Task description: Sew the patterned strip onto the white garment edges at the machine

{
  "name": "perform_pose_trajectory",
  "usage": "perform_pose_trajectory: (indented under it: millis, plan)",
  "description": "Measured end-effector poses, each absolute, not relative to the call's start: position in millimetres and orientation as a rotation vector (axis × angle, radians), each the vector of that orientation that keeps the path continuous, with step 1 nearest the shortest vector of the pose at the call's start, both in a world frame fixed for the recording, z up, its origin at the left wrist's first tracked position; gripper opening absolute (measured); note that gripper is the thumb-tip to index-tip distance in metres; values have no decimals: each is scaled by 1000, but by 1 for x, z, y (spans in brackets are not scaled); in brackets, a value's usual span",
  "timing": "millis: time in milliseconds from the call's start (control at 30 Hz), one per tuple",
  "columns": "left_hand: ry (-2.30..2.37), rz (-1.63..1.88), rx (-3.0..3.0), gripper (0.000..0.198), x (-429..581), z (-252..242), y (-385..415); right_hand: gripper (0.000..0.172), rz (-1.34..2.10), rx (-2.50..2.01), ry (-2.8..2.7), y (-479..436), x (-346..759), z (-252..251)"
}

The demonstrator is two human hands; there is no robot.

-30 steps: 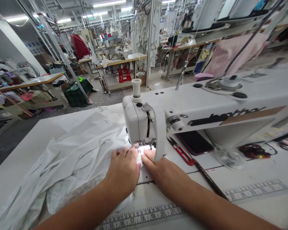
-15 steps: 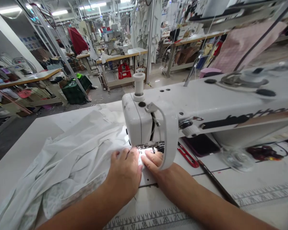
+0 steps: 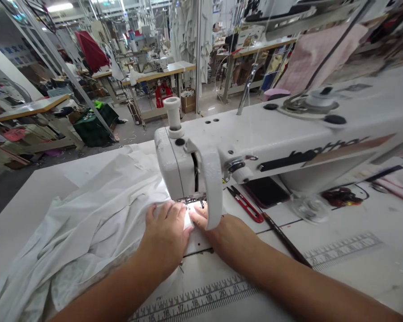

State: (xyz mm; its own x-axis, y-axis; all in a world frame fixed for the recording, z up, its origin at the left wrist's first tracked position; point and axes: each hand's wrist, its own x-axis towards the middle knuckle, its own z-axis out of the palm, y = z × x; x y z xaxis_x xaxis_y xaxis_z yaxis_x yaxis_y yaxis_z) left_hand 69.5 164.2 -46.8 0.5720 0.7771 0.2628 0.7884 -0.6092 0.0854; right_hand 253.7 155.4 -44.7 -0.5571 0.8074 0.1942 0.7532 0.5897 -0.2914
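A white sewing machine (image 3: 255,138) stands across the table, its lit needle area (image 3: 193,203) at the left end. White fabric (image 3: 97,210) lies bunched to the left and runs under the needle. My left hand (image 3: 164,237) lies flat on the fabric, fingers stretched toward the presser foot. My right hand (image 3: 221,230) rests just right of it, fingertips pressing a small white fabric edge (image 3: 188,220) by the needle; the machine's white guard partly hides those fingers.
Red thread snips (image 3: 245,205), a dark phone (image 3: 265,191) and a clear bobbin case (image 3: 307,208) lie under the machine arm. A dark rod (image 3: 285,241) lies diagonally. Printed rulers (image 3: 195,299) mark the table front. Other sewing tables fill the workshop behind.
The view has shifted, so everything sits slightly further left and up. Both hands stay at the needle, pressed on the fabric, and have crept a little closer to the presser foot.
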Motion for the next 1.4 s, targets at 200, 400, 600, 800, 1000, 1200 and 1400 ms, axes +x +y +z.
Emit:
perform_pose_trajectory:
  millis: [200, 400, 600, 800, 1000, 1200, 1400]
  plan:
    - [-1241, -606, -2723, 31, 65, -44, 164, 24, 197, -1386, -2536, 161, 253, -36]
    - [-1048, -711, -2690, 23, 69, -40, 170, 23, 166, -1404, -2513, 173, 252, -33]
    - [-1019, -495, -2562, 26, 77, -41, 188, 23, 203, -1446, -2469, 175, 248, -38]
    - [-729, -437, -2631, 28, 65, -40, 187, 22, 208, -1363, -2523, 170, 249, -40]
    - [-692, -422, -2649, 27, 61, -44, 168, 24, 242, -1223, -2584, 159, 258, -42]
    - [-708, -361, -2698, 32, 57, -48, 158, 27, 293, -1105, -2561, 152, 264, -47]
    - [-750, -368, -2662, 29, 57, -49, 157, 38, 351, -1101, -2573, 154, 265, -51]
